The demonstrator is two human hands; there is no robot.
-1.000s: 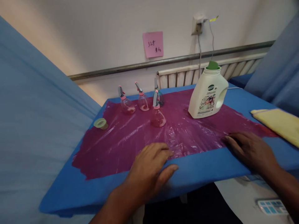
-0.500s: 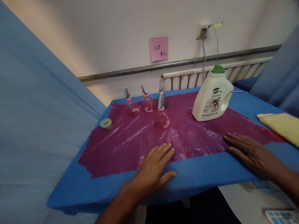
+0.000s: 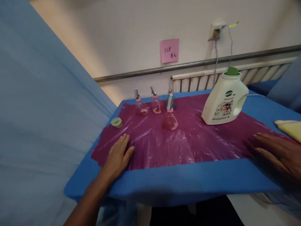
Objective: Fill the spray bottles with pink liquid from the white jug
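My left hand [image 3: 118, 155] lies flat, fingers stretched out, on the left part of a magenta plastic sheet [image 3: 150, 146], below a small greenish cup-shaped cap [image 3: 117, 122]. Over the sheet's right end, my right hand [image 3: 281, 153] is extended and slightly blurred; contact with the sheet is hard to tell. Neither hand holds anything. Clear spray bottles with pink collars stand upright at the back: one at left [image 3: 141, 107], one beside it [image 3: 156, 105], and one nearer me [image 3: 171, 121]. A teal spray bottle [image 3: 174, 102] is partly hidden behind the nearer one.
A large cream detergent jug [image 3: 222, 105] with a green piece in its mouth stands at the right. The blue-covered table [image 3: 183, 175] has a folded yellow cloth [image 3: 290, 128] at its right. Behind are a pipe [image 3: 188, 65] and a radiator [image 3: 202, 80]; a blue curtain [image 3: 47, 125] hangs left.
My left hand has slid left across the sheet, from its middle to near the cap. My right hand has moved right. The bottles and jug stay put while the view shifts slightly left.
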